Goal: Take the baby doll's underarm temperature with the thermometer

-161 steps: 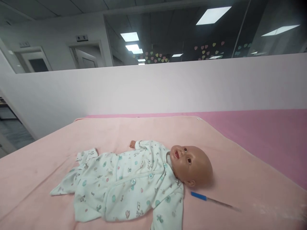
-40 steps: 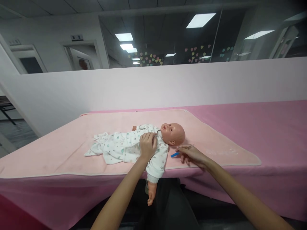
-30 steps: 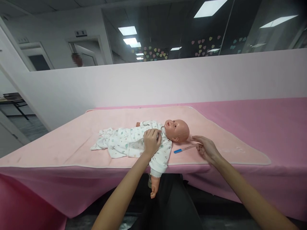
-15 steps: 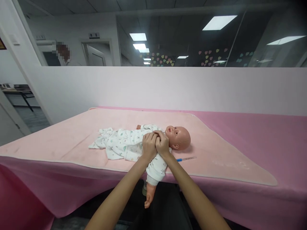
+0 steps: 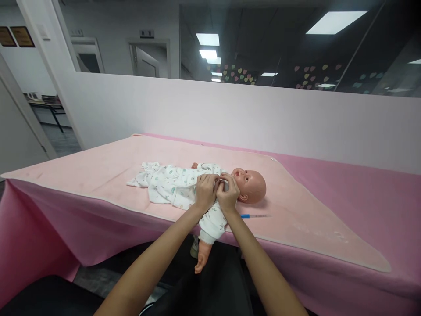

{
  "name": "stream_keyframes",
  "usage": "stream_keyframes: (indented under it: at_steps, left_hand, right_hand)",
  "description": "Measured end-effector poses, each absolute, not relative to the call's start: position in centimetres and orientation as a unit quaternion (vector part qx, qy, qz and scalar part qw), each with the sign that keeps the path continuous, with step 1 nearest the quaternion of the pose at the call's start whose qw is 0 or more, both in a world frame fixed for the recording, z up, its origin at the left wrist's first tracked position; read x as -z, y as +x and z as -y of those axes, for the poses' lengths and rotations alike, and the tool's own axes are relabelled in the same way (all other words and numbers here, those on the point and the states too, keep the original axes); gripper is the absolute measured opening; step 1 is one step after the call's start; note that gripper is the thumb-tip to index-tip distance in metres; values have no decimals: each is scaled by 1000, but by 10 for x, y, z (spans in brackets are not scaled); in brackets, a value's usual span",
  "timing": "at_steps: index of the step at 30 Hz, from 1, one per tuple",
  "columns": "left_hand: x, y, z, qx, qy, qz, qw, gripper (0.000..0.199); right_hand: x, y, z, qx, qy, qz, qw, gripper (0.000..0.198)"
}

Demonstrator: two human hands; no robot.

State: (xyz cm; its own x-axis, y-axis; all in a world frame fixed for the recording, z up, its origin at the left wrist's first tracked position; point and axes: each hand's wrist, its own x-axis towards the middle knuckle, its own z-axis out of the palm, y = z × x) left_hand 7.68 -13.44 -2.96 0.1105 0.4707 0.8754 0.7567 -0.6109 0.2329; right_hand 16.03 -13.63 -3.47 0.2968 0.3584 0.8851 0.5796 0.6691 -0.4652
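Observation:
A bald baby doll lies on its back, head to the right, dressed in a white baby outfit with small green prints. At the chest, just below the chin, my left hand pinches the cloth with bent fingers. Close against it, my right hand is also closed on the outfit near the neckline, thumb and fingertips together. The exact bit of cloth between the fingertips is hidden. The doll's near arm hangs over the table edge between my forearms.
A thin clear stick with a blue end, perhaps a thermometer, lies by my right wrist. Under the doll is a peach blanket over a pink tablecloth. A white wall with a window stands behind.
My view has turned slightly left and tilted. My right hand has shifted from lying folded over the left to a pinch beside it, fingertips raised at the neckline.

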Motion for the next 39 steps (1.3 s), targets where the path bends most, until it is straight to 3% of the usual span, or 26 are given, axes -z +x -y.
stream_keyframes:
  at_steps: [7, 39]
  left_hand:
    - [27, 77, 137, 500, -739, 435, 126, 19]
    - [29, 73, 132, 523, -731, 429, 89, 14]
  right_hand:
    - [36, 161, 135, 109, -400, 576, 704, 20]
    - [35, 161, 137, 126, -400, 589, 691, 19]
